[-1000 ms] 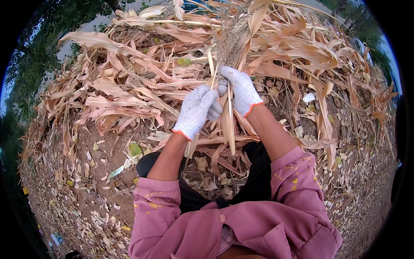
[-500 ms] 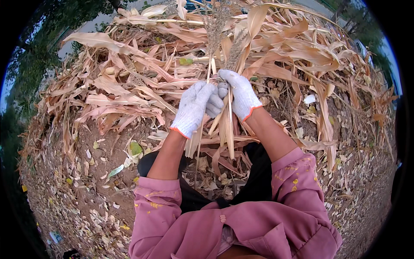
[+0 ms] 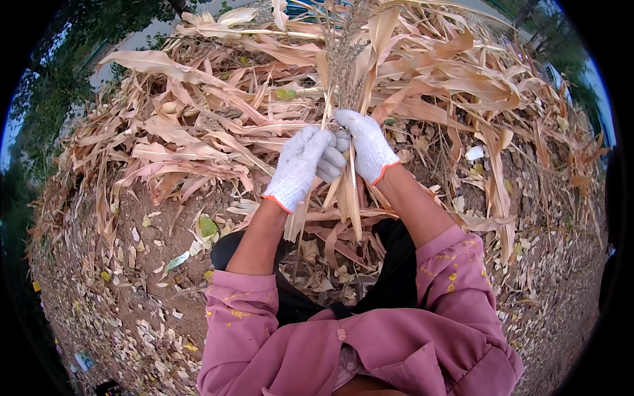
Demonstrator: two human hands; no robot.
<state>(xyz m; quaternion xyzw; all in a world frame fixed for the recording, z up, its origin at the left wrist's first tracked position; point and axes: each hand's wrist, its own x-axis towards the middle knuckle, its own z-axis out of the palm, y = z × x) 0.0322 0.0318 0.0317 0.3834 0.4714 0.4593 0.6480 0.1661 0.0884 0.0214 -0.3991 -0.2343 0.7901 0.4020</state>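
Straw-coloured and feathery-topped, a slender bundle of dry stalks (image 3: 347,86) is held at the near edge of the broad heap of tan, papery leaves (image 3: 205,122) in the head view. Before that heap, the white-knit-gloved left hand (image 3: 302,162) and right hand (image 3: 365,144) both have fingers clamped on the bundle. It is probably light, stiff but brittle, best gripped below its tassels (image 3: 347,43).

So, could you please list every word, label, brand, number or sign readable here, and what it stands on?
None can be read.
The left glove, right glove, dry stalks and pink jacket show no lettering.
The blue thing at top and the pale-blue scrap at lower left are too small to tell.
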